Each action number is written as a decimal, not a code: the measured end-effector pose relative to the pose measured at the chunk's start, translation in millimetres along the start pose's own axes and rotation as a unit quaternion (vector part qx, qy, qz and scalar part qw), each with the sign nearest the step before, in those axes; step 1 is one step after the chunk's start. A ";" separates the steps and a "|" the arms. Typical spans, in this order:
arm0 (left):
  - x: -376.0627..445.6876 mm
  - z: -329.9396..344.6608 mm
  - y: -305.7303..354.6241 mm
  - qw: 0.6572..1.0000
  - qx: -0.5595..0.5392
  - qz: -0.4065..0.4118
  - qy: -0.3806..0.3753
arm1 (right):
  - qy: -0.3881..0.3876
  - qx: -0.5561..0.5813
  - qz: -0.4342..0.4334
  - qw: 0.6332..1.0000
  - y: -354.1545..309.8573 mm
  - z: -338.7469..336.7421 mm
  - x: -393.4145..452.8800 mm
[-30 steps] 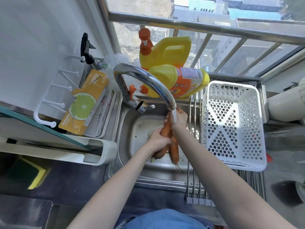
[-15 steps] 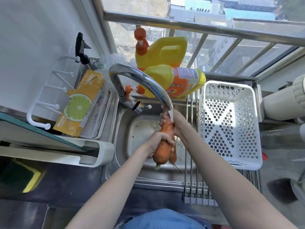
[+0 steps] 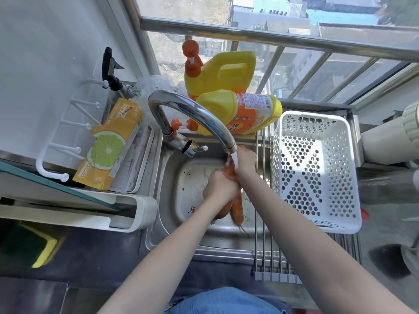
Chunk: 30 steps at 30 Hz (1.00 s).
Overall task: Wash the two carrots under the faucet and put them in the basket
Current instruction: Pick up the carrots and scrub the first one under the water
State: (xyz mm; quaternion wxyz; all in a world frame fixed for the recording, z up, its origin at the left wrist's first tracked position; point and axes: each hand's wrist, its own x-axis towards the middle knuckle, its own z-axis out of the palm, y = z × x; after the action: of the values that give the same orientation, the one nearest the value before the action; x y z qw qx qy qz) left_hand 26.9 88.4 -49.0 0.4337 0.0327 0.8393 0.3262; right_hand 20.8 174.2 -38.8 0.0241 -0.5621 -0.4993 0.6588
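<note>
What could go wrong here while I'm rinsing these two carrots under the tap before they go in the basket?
1. Both carrots are wet and bunched in the left hand; one could slip into the sink.
2. The water stream hits the right hand and may splash toward the cardboard box.
3. The white basket sits on a roll-up rack; dropping carrots in hard might shift it.

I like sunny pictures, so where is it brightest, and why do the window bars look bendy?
Head view: sunlight falls hardest on the white basket and yellow bottles; the counter corner by the sponge lies in shadow; the wide-angle lens curves the window railing.
</note>
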 end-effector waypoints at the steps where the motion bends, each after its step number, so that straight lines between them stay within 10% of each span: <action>1: -1.5 3.1 -1.2 0.998 0.047 0.017 0.042 | 0.007 -0.042 -0.026 0.999 1.3 0.5 1.8; 6: -0.5 9.0 -6.5 0.984 0.072 0.072 0.143 | 0.156 -0.197 -0.139 0.958 5.0 16.6 -3.2; 10: 10.8 2.0 -14.9 0.996 -0.012 0.055 0.065 | 0.084 -0.185 -0.223 0.953 7.3 15.5 -0.5; 14: 11.4 -6.2 -20.3 0.962 -0.252 0.010 -0.106 | -0.034 0.003 -0.011 0.999 4.5 9.1 19.7; 20: 14.0 -21.9 -31.1 0.903 -0.290 -0.025 -0.315 | -0.175 0.227 0.132 0.949 13.0 -5.0 15.5; 24: 15.3 -17.8 -29.8 0.892 -0.365 -0.037 -0.263 | -0.128 0.321 0.120 0.931 16.8 -8.8 17.8; 30: 32.3 -8.6 -11.4 0.903 -0.414 -0.063 -0.100 | -0.078 -0.068 0.124 0.987 56.2 -13.6 -0.9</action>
State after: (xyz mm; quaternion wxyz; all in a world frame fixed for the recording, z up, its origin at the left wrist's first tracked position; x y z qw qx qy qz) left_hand 3.0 85.8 -74.9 0.5092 -0.1701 0.5816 0.6112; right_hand 61.4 154.2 -74.8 -0.1349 -0.5672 -0.4694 0.6632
